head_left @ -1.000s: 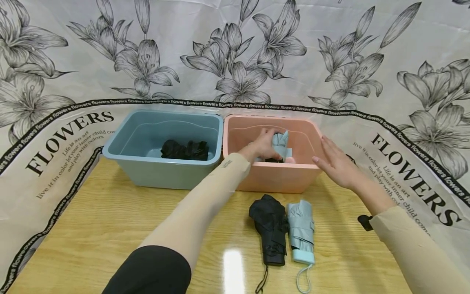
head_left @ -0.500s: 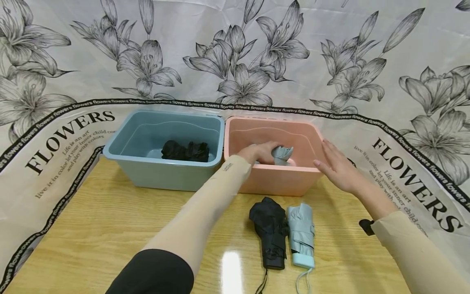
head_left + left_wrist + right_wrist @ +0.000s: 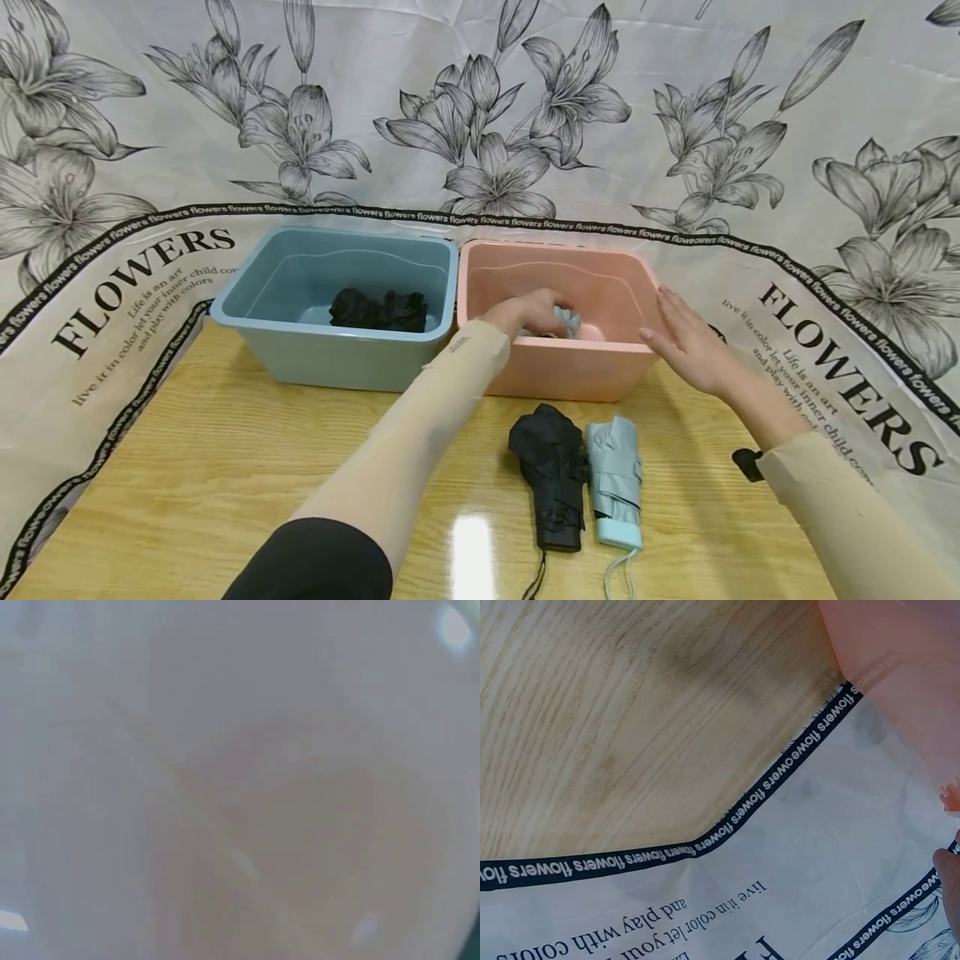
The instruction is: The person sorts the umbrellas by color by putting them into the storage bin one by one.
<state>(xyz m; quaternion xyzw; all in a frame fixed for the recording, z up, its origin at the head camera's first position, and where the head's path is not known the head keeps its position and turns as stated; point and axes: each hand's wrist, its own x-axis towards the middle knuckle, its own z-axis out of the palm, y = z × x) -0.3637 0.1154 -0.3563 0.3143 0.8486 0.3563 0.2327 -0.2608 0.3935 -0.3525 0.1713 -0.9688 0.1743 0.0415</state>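
Observation:
My left hand reaches over the front rim into the pink bin. Its fingers curl round a folded light blue umbrella, mostly hidden by the hand and the bin's front wall. Against the bin's right end, my right hand lies with straight fingers touching the rim. A fingertip of it shows at the edge of the right wrist view, by the pink wall. On the table in front lie a folded black umbrella and a second light blue umbrella, side by side. The left wrist view is too blurred to read.
A blue bin stands directly left of the pink one, with black folded umbrellas or cloth bundles inside. Both bins sit on a wooden table. Behind them hangs a floral cloth, whose lower edge lies along the table's sides.
The light blue umbrella in my left hand has gone from standing up near the rim to lower inside the pink bin. My right hand stays at the bin's end.

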